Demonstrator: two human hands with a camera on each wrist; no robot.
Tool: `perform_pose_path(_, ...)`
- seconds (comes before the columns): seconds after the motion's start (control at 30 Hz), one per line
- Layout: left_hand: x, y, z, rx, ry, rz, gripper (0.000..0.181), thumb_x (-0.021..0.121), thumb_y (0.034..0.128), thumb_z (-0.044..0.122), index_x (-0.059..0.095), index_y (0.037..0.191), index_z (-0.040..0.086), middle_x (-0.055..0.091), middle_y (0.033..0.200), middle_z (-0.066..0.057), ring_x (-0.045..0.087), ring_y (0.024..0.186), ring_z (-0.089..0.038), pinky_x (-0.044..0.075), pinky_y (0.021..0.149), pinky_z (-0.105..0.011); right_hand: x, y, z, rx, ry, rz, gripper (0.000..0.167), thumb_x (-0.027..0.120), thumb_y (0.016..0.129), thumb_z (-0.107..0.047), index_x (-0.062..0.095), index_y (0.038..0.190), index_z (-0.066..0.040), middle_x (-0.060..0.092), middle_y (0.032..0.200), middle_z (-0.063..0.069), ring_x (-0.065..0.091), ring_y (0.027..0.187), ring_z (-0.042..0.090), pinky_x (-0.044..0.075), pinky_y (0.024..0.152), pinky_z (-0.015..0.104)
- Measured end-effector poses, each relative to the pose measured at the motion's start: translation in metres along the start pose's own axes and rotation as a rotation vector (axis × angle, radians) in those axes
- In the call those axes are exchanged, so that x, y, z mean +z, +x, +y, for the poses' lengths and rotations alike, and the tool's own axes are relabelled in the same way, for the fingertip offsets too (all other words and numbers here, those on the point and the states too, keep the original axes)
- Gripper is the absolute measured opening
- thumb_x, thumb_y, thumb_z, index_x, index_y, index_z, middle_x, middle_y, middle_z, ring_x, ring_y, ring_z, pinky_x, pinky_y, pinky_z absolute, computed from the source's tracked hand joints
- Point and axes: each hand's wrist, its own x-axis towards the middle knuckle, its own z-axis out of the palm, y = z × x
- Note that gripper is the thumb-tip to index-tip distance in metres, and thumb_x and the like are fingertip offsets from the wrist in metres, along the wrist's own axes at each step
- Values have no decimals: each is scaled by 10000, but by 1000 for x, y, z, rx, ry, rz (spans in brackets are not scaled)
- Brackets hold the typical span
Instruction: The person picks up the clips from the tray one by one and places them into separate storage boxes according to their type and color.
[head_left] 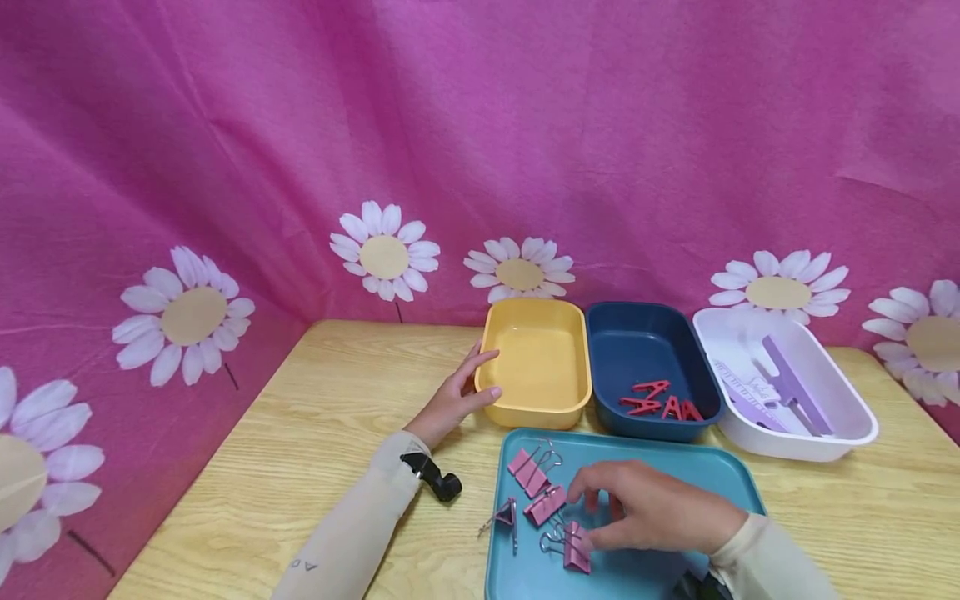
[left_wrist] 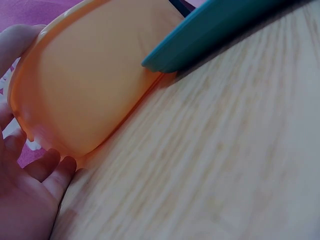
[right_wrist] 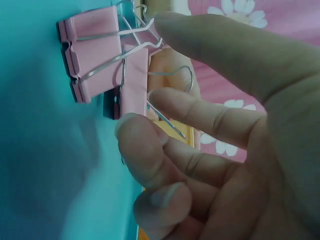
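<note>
My left hand (head_left: 455, 400) holds the left side of the yellow bin (head_left: 536, 358), some fingertips over its rim. In the left wrist view, the hand's curled fingers (left_wrist: 60, 172) lie against the outside of the orange-looking bin (left_wrist: 95, 75). Over the teal tray (head_left: 630, 454), my right hand (head_left: 656, 508) is spread above several pink binder clips, its thumb close to the nearest clip (head_left: 576, 547). Seen from the right wrist, the thumb (right_wrist: 200, 40) is beside the wire handles and bent fingers (right_wrist: 145, 150) are near the pink clips (right_wrist: 97, 50); no clip is clearly gripped.
Right of the yellow bin stands a navy bin (head_left: 648, 333) with several red clothespins (head_left: 651, 388). Beyond it, a white bin (head_left: 832, 367) holds purple items (head_left: 795, 383). The bins and tray stand on a wooden table (head_left: 330, 392) before a pink flowered cloth (head_left: 600, 125).
</note>
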Motion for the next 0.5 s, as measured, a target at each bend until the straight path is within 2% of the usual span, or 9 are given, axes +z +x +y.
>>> perform_pose_path(0.13,-1,0,-1,0,5,2,649,627,948,227,315,1514,164,-58,1620,2,119,1458,-235,208,1155,-334,4,1,-3,-13,-6,-3,294,750,835,-352,645,1095,-266,619,967,-82,570,729,84,508,622,232)
perform_pose_path(0.3,-1,1,-3,9,2,11,647,633,942,209,326,1510,165,-53,1622,-7,107,1460,-226,191,1162,-349,8,2,-5,32,1,-13,329,762,819,-372,631,1108,-283,597,943,-93,559,729,90,498,614,235)
perform_pose_path(0.5,-1,2,-4,24,3,12,647,630,942,199,324,1511,154,-52,1623,-13,80,1462,-219,160,1169,-367,14,5,-5,49,-19,-17,357,762,815,-398,619,1122,-284,565,885,-99,531,703,69,468,580,226)
